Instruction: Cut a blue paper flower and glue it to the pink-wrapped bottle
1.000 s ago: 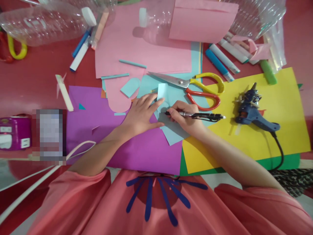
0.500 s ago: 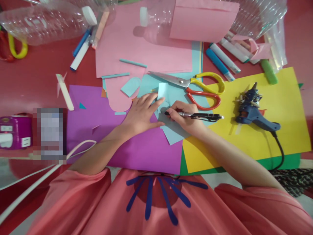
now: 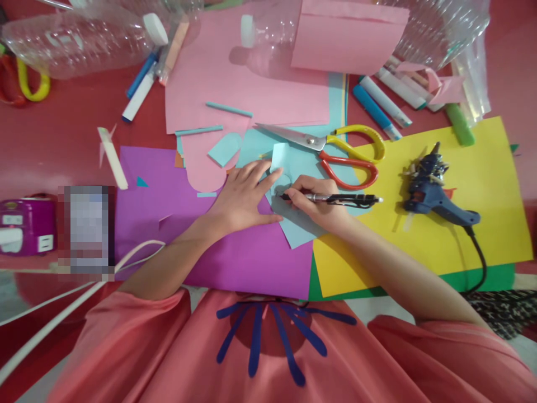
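Observation:
My right hand (image 3: 321, 201) is closed around a black and silver pen (image 3: 354, 200), its tip on light blue paper (image 3: 300, 226). A faint curved line shows on the paper near the tip. My left hand (image 3: 247, 196) lies flat with spread fingers, pressing the left edge of that paper. Just above my hands is a small pale blue paper piece (image 3: 279, 155). Scissors (image 3: 310, 141) with one yellow and one red handle lie beyond my right hand. Left of them are a pink paper shape (image 3: 203, 168) and a cut light blue piece (image 3: 225, 149).
A glue gun (image 3: 440, 201) rests on yellow paper (image 3: 495, 168) at the right. Purple paper (image 3: 251, 263) lies beneath my left arm. Plastic bottles (image 3: 79, 42) and markers (image 3: 375, 109) lie along the back. A white cable (image 3: 96, 288) crosses at the left, near a purple power socket (image 3: 27, 226).
The pen tip has shifted slightly down and left on the light blue paper with my right hand. My left hand has stayed in place.

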A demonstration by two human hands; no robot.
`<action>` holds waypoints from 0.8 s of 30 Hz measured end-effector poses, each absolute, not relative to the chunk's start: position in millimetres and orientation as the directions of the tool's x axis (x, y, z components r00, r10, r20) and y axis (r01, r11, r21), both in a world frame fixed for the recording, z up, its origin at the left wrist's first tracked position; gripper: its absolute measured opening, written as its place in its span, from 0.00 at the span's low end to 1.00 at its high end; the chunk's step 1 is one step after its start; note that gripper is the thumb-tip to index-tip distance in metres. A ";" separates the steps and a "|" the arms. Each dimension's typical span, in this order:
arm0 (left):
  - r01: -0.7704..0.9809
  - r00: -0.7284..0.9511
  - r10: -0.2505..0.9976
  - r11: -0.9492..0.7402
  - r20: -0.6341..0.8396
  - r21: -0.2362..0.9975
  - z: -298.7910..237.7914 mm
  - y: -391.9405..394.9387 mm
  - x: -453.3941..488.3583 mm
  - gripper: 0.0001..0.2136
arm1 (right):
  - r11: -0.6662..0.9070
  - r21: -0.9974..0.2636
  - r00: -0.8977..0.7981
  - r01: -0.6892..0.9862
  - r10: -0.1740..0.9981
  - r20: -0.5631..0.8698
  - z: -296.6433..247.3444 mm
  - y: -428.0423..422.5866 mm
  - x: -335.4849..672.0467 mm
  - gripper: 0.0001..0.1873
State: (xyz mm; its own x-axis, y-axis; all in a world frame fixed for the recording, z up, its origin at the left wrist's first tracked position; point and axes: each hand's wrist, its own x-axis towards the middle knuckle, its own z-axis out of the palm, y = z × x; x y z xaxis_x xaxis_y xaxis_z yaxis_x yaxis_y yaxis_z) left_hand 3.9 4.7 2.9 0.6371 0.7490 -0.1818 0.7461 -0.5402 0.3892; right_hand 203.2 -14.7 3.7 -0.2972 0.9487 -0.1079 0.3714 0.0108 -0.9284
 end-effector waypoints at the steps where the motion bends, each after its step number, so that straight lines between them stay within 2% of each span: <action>1: 0.746 0.637 0.750 -0.541 -0.178 0.389 2.3 4.7 3.8 0.40 | 0.020 -0.929 -0.315 0.370 0.943 -0.105 3.6 -14.4 203.7 0.13; 5: 0.739 0.640 0.752 -0.545 -0.157 0.397 -0.4 4.7 2.9 0.41 | 0.029 -0.940 -0.399 0.340 0.909 -0.116 2.9 -13.7 206.1 0.14; 10: 0.749 0.637 0.750 -0.545 -0.180 0.377 0.6 4.8 3.5 0.41 | 0.024 -0.938 -0.373 0.346 0.921 -0.114 3.6 -13.9 205.9 0.12; 15: 0.756 0.632 0.749 -0.538 -0.200 0.373 2.5 4.8 4.2 0.41 | 0.032 -0.946 -0.447 0.322 0.886 -0.122 4.4 -12.3 206.9 0.14; 24: 0.749 0.635 0.745 -0.532 -0.202 0.394 5.0 5.4 3.8 0.40 | 0.045 -0.943 -0.411 0.330 0.906 -0.100 2.5 -13.7 207.6 0.13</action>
